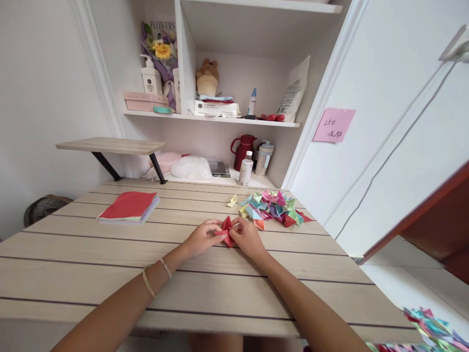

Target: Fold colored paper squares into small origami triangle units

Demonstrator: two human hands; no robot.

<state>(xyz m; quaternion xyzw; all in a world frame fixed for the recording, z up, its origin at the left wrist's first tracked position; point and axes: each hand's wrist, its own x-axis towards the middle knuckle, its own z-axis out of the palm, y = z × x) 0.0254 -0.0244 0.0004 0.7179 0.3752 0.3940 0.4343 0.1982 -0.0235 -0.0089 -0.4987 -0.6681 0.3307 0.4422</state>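
Bare forearms [302, 299] reach in from the lower corners, across the table [205, 298]. At the centre of the frame, the fingers of the left hand [198, 240] and right hand [250, 238] both pinch a red folded paper [226, 224]. Uneven pulling by the two hands could tear it at a crease, and too tight a pinch might crush its points. Just beyond the right hand, the pile of coloured folded papers [271, 209] sits close enough that a sideways knuckle could scatter or flatten some; the small pale yellow one [232, 200], apart from the pile, looks easiest to knock.
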